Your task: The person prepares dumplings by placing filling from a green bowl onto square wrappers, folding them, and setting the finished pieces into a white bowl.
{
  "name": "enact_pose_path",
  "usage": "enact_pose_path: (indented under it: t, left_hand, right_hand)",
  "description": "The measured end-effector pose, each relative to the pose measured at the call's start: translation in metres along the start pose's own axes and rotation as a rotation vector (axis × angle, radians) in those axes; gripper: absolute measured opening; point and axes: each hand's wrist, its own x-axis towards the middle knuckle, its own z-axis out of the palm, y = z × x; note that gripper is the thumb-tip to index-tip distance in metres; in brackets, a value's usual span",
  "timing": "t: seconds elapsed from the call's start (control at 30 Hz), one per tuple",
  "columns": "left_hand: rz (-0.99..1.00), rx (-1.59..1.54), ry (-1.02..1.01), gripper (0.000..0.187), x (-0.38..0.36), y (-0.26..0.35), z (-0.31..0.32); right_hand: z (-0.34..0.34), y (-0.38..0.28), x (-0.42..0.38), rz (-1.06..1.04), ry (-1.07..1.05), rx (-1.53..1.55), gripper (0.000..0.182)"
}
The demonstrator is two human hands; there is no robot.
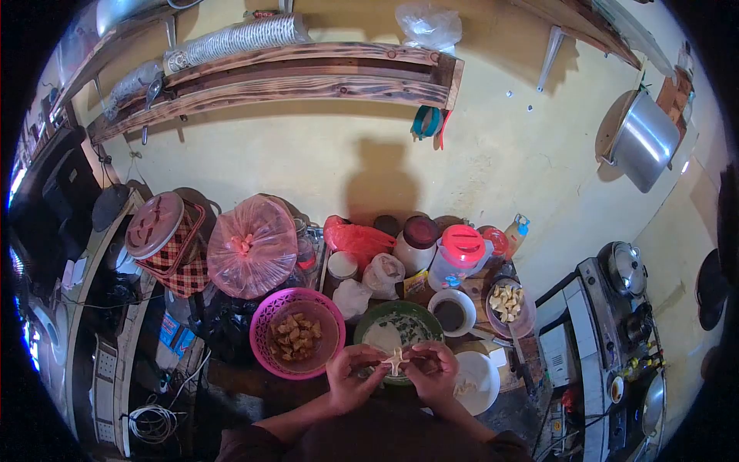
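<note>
My left hand [356,377] and my right hand [430,373] meet in front of me, the fingers of both pinching a small pale cream piece of food [396,361] with uneven, branching edges. Its exact kind is not clear. Just beyond and partly under the hands is a green bowl [436,324] of white batter-like mix with dark green bits. By my right hand lies a white plate [486,377] with a few pale scraps. Left of the green bowl stands a pink basket [259,348] holding browned, fried-looking pieces [295,336].
A bowl of pale cut pieces [506,302] stands at the right, with a knife [520,356] near it. Behind are a small bowl of dark liquid [450,314], a red-lidded jug [460,254], jars and plastic bags. A stove [600,339] stands far right; a wooden shelf [308,88] hangs above.
</note>
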Motion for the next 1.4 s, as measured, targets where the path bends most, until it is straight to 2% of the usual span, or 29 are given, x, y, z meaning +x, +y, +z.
enact_pose_path:
  t: [0.23, 0.3, 0.57, 0.73, 0.8, 1.03, 1.1, 1.2, 1.23, 1.3, 1.33, 1.37, 1.4]
  left_hand:
    - [0.005, 0.103, -0.022, 0.036, 0.001, 0.004, -0.001]
    - [0.01, -0.012, -0.009, 0.036, 0.001, 0.002, 0.0]
    - [0.063, 0.066, -0.026, 0.04, 0.002, -0.002, -0.004]
    - [0.062, 0.06, -0.028, 0.039, 0.0, -0.003, -0.003]
    - [0.087, -0.056, -0.031, 0.038, -0.002, -0.009, -0.004]
    - [0.165, 0.01, -0.116, 0.04, 0.001, -0.008, -0.007]
    - [0.052, -0.053, -0.091, 0.042, -0.001, -0.004, -0.003]
    - [-0.02, -0.107, -0.069, 0.041, 0.0, -0.005, -0.002]
    - [-0.021, -0.107, -0.075, 0.041, 0.001, -0.004, -0.001]
    - [-0.247, -0.267, -0.06, 0.045, 0.003, -0.003, 0.002]
    - [-0.252, -0.268, -0.073, 0.045, 0.004, -0.003, 0.002]
    - [-0.348, -0.294, -0.113, 0.047, 0.006, -0.003, 0.003]
    - [-0.445, -0.32, -0.156, 0.048, 0.006, -0.003, 0.004]
  right_hand:
    - [0.002, -0.006, 0.002, 0.032, -0.018, -0.011, 0.038]
    - [0.002, -0.005, 0.003, 0.049, -0.001, -0.003, 0.04]
    - [-0.004, -0.001, 0.002, -0.091, -0.124, -0.09, 0.041]
    - [-0.004, -0.002, 0.002, -0.105, -0.127, -0.069, 0.041]
    - [-0.003, -0.002, 0.002, -0.117, -0.135, -0.079, 0.041]
    - [-0.001, -0.001, 0.0, -0.09, -0.115, -0.032, 0.042]
    - [-0.001, 0.0, -0.001, -0.107, -0.096, -0.036, 0.041]
    - [-0.003, 0.001, -0.004, -0.082, -0.097, -0.051, 0.038]
    - [-0.005, -0.001, -0.004, -0.037, -0.09, 0.03, 0.037]
    - [-0.01, -0.004, -0.004, 0.004, -0.07, 0.111, 0.037]
    - [-0.014, -0.004, -0.004, 0.101, -0.046, 0.124, 0.035]
    - [-0.018, -0.003, -0.005, 0.197, -0.018, 0.139, 0.034]
    - [-0.022, 0.001, -0.007, 0.193, 0.002, 0.14, 0.034]
